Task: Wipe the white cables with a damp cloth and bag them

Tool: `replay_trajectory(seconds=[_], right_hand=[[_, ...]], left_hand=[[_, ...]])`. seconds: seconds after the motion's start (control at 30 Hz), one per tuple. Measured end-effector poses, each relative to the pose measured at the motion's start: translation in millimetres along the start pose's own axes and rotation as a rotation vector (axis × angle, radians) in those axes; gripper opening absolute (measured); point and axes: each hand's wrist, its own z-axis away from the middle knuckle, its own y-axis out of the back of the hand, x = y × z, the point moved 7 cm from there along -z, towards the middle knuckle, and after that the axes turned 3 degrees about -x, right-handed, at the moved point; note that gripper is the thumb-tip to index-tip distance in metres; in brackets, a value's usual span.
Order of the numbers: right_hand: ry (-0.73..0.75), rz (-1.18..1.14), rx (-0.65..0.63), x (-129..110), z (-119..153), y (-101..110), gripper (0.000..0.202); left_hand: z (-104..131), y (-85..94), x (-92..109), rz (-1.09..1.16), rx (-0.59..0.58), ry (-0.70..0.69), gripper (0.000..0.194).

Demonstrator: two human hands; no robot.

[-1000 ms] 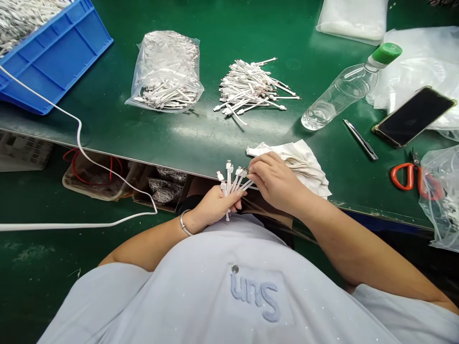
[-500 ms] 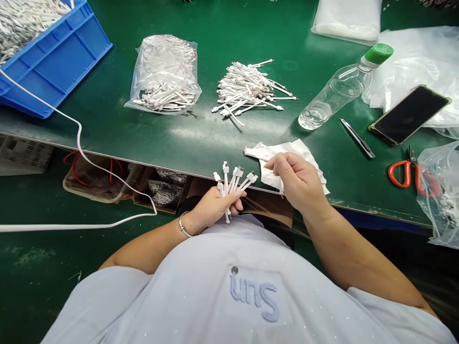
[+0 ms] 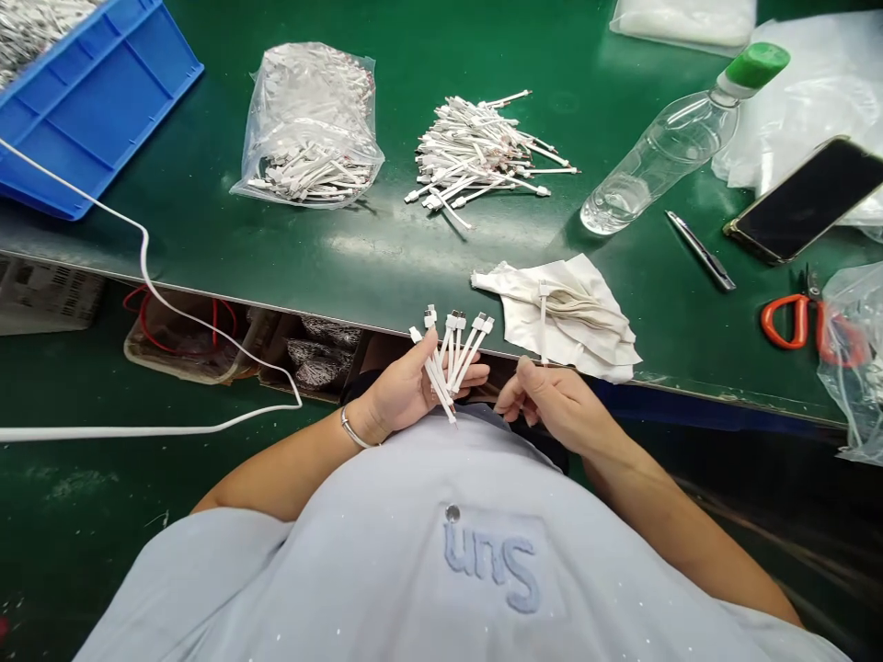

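A fanned bunch of short white cables [image 3: 455, 354] with small plugs lies across the palm and fingers of my left hand [image 3: 407, 382], the thumb along one side. Just to the right, my right hand [image 3: 552, 400] is held with its fingers curled and thumb against them; nothing shows in it. It is beside the table edge, below a creased white cloth [image 3: 607, 317]. One short white cable [image 3: 543, 322] lies lengthwise on that cloth. Farther back on the green table is a loose pile of similar cables [image 3: 475, 152].
Left of the pile sits a clear bag of cables [image 3: 310, 129], then a blue crate [image 3: 103, 101]. To the right are a bottle [image 3: 662, 156], a utility knife [image 3: 700, 250], a phone [image 3: 807, 198] and red-handled scissors [image 3: 786, 322]. A long white cord [image 3: 144, 248] hangs over the table edge.
My right hand has moved down off the cloth, towards my left hand. A single cable now shows on the cloth. My left hand has opened out more beneath its bunch.
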Motion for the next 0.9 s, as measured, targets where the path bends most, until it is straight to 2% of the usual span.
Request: replay_trajectory(seconds=[0.17,0.4,0.5,0.6,0.73,0.9], right_hand=[[-0.105,-0.089,-0.094,17,-9,-21,0.067],[-0.176,-0.446,-0.229,19,-20,-57,0.053],[-0.204,-0.509,-0.212,22,-21,-60,0.043],[-0.216,-0.527,-0.185,22,-19,-58,0.039],[-0.228,-0.532,-0.169,23,-17,-57,0.038],[-0.190,-0.482,-0.218,25,-20,-58,0.044]], left_hand=[[0,-3.7,0,0.009,-0.038,0.020,0.076],[-3,-9.4,-1,-0.081,-0.127,0.005,0.086],[-4,-10.8,-3,-0.115,-0.198,-0.004,0.085],[-3,-10.6,-3,-0.103,-0.217,0.000,0.084],[-4,-10.0,-3,-0.107,-0.181,0.011,0.080],[-8,-5.2,-5,-0.223,-0.102,-0.032,0.055]])
